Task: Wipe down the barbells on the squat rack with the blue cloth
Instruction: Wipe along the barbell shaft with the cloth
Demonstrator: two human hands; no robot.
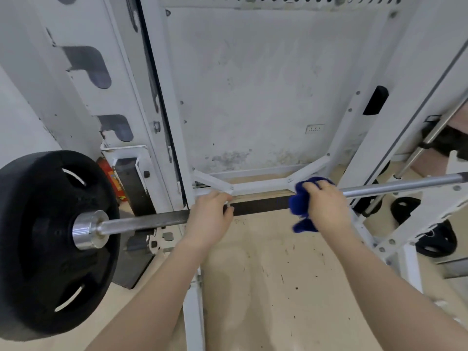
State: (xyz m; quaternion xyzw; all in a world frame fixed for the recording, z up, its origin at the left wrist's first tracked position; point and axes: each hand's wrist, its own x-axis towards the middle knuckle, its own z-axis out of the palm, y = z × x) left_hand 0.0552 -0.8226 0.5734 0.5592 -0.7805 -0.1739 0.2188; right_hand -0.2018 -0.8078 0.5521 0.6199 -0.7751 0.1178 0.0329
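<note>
The barbell (pixel 260 207) runs level across the white squat rack (pixel 174 138), from lower left to upper right. The right hand (pixel 325 206) is closed around it through the bunched blue cloth (pixel 300 203); the left hand (pixel 210 219) grips the bare shaft just beside. A black weight plate (pixel 50 244) sits on the near left sleeve (loose plates (pixel 435 239) lie on the floor at the right).

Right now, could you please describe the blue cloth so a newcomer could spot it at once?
Find the barbell crossing the white squat rack. The right hand presses the blue cloth around its shaft. It is the only deep blue, bunched thing there.
</note>
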